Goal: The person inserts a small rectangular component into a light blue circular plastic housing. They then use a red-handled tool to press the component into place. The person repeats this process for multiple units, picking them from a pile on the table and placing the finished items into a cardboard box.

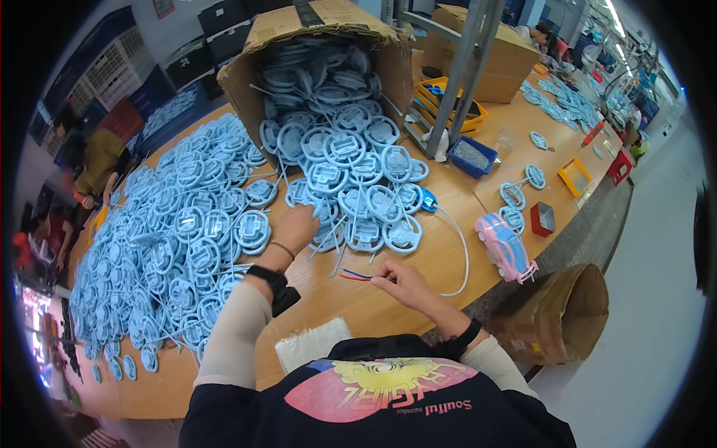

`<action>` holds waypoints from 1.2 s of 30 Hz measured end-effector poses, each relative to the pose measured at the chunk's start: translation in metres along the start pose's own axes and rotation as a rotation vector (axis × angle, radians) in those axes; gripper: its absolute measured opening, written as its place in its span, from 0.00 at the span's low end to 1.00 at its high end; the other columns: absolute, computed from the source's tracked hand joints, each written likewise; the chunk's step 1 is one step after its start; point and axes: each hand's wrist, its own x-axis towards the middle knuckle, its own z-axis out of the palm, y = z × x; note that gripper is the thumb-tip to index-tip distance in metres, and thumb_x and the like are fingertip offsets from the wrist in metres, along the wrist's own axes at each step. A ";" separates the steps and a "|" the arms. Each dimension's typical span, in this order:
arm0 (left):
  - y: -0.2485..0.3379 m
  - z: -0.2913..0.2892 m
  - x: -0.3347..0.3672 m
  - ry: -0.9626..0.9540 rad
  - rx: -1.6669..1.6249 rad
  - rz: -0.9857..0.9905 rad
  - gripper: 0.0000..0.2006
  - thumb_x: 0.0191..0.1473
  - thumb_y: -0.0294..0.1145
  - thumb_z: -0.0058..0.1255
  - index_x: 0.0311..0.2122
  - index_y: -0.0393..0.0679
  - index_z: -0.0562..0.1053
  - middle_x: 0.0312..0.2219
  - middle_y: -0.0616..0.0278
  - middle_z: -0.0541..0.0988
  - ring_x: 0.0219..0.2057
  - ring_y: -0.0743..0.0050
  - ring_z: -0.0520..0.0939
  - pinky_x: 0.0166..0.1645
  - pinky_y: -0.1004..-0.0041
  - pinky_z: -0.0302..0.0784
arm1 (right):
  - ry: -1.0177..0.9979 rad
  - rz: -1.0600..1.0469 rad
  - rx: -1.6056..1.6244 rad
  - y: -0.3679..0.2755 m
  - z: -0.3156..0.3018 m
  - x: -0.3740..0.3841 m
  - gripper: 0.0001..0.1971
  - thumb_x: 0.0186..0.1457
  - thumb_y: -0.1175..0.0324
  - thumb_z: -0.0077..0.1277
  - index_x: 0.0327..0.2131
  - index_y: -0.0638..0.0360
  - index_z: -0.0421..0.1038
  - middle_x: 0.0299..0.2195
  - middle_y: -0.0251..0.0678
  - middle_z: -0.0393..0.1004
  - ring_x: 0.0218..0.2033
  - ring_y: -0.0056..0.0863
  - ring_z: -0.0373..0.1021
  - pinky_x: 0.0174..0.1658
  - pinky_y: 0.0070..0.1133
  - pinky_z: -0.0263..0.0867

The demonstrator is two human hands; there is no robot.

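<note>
Head view: the left hand [296, 228] reaches palm-down into the pile of pale blue plastic wheel-shaped parts [351, 187], fingers hidden among them, so its grip cannot be told. That pile spills from the tipped brown cardboard box [328, 30] above it. Below the pile, the right hand [403, 284] pinches thin red and blue wires [357, 276]. Right of the pile lies a pink toy car [506, 248].

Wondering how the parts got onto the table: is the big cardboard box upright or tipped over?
Tipped over. The cardboard box lies on its side, its open mouth facing the person, and blue round parts spill out onto the table.
</note>
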 end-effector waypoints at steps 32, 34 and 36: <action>0.085 -0.064 -0.133 -0.119 -2.124 -0.418 0.22 0.55 0.47 0.36 0.49 0.41 0.61 0.45 0.57 0.69 0.45 0.65 0.71 0.50 0.63 0.66 | -0.002 -0.257 -0.061 -0.051 0.006 0.001 0.10 0.47 0.64 0.51 0.24 0.60 0.65 0.17 0.34 0.68 0.18 0.24 0.65 0.23 0.21 0.59; 0.081 -0.056 -0.135 -0.129 -2.132 -0.416 0.22 0.55 0.46 0.35 0.49 0.41 0.61 0.45 0.57 0.69 0.46 0.65 0.70 0.51 0.62 0.66 | -0.007 -0.243 -0.076 -0.048 0.008 0.000 0.10 0.47 0.64 0.50 0.24 0.60 0.65 0.18 0.35 0.68 0.18 0.25 0.65 0.23 0.21 0.59; 0.078 -0.051 -0.137 -0.124 -2.137 -0.442 0.21 0.56 0.46 0.35 0.49 0.41 0.61 0.44 0.57 0.69 0.45 0.65 0.71 0.50 0.62 0.67 | -0.001 -0.231 -0.088 -0.042 0.014 0.003 0.10 0.47 0.63 0.50 0.24 0.60 0.65 0.18 0.36 0.68 0.19 0.28 0.65 0.24 0.22 0.59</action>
